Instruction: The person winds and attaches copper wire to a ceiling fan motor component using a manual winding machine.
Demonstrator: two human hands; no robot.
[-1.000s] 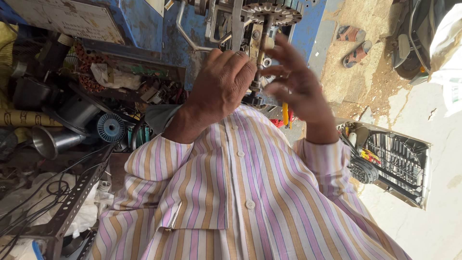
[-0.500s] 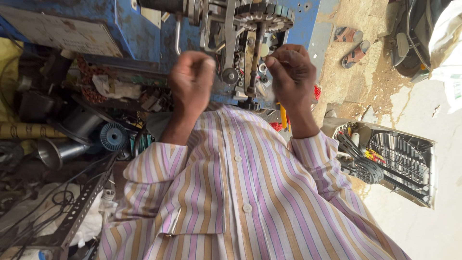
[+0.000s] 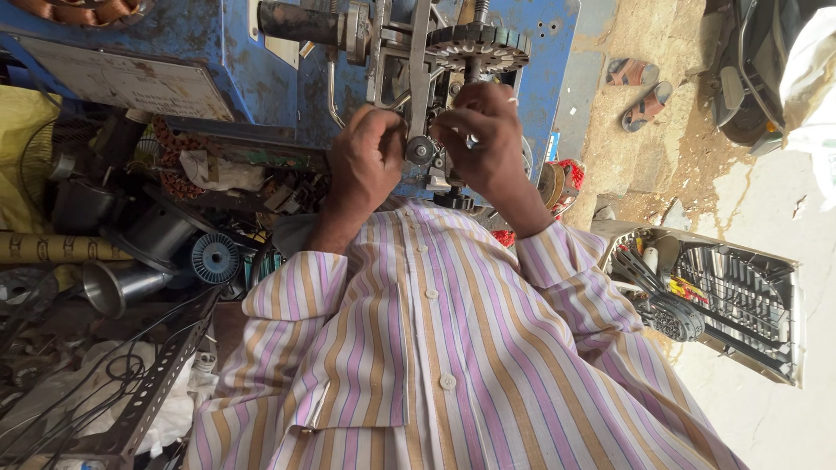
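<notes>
Small round knob (image 3: 420, 150) on blue machine (image 3: 261, 78), just below toothed gear wheel (image 3: 482, 45). Left hand (image 3: 367, 165) and right hand (image 3: 484, 139) close together at either side of knob, fingers curled toward it; whether they truly pinch it, cannot tell. Step in hand, by judgement: fine adjusting or fitting of this part. Next move probably needs steady fingertip grip and small turning, away from gear teeth. Striped shirt (image 3: 435, 365) covers lower view.
</notes>
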